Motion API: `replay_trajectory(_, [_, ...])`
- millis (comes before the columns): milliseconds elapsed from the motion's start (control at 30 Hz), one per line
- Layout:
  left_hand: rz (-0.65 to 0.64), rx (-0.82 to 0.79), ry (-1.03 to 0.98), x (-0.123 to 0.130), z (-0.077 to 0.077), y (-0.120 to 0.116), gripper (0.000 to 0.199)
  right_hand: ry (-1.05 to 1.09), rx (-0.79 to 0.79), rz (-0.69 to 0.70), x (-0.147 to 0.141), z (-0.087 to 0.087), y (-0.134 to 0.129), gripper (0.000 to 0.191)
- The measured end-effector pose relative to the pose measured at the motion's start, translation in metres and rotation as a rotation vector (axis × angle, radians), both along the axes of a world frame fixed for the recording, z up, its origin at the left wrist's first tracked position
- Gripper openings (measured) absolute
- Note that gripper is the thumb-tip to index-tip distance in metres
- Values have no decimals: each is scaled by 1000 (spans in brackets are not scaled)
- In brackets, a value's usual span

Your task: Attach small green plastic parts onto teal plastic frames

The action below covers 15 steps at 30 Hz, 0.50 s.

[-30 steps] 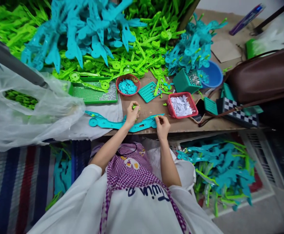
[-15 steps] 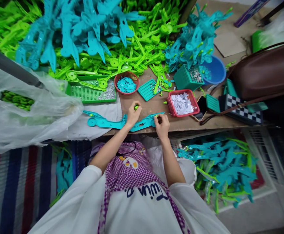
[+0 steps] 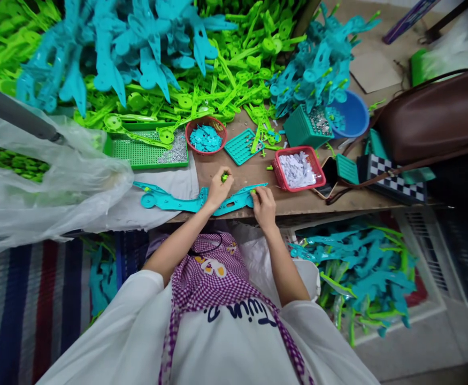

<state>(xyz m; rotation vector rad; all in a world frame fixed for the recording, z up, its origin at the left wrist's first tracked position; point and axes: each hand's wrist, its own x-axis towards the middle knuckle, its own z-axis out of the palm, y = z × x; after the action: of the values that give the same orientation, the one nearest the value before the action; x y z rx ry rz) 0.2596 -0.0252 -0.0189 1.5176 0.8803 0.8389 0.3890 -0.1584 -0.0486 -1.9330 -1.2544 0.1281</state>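
Note:
Two long teal plastic parts lie end to end along the table's front edge, the left part (image 3: 173, 202) and the right part (image 3: 237, 201). My left hand (image 3: 220, 188) is closed on small green pieces above the place where they meet. The fingers of my right hand (image 3: 264, 206) are pinched at the right end of the right part, where a small green piece (image 3: 253, 191) shows at the fingertips. Behind my hands stand a red basket of small teal pieces (image 3: 205, 137) and a red basket of white pieces (image 3: 299, 169).
Teal clips (image 3: 153, 48) and green parts (image 3: 225, 80) are heaped at the back. A green tray (image 3: 137, 149) holds tiny metal pieces. A plastic bag (image 3: 57, 187) stands left; a blue bowl (image 3: 356, 115) and a brown bag (image 3: 430, 117) are right.
The fingers of my right hand have shifted slightly at the right end of the teal part. My left hand keeps its closed grip. The whole view has moved a little.

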Motion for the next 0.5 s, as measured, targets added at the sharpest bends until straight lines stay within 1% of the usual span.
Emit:
replay_trajectory(133, [5, 19, 22, 1, -1, -1, 10, -59, -123, 102, 11, 5, 6, 39])
replay_trajectory(200, [3, 24, 17, 1, -2, 0, 9, -80, -151, 109, 13, 4, 10, 41])
replay_trajectory(300, [0, 27, 0, 1, -2, 0, 9, -85, -139, 74, 11, 1, 11, 45])
replay_trajectory(367, [-3, 28, -1, 0, -2, 0, 9, -46, -124, 57, 10, 2, 5, 46])
replay_trajectory(433, [-11, 21, 8, -1, -1, 0, 10, -17, -114, 66, 9, 7, -5, 47])
replay_trajectory(500, [-12, 6, 6, -1, -1, -1, 10, -71, -143, 112, 9, 16, -14, 57])
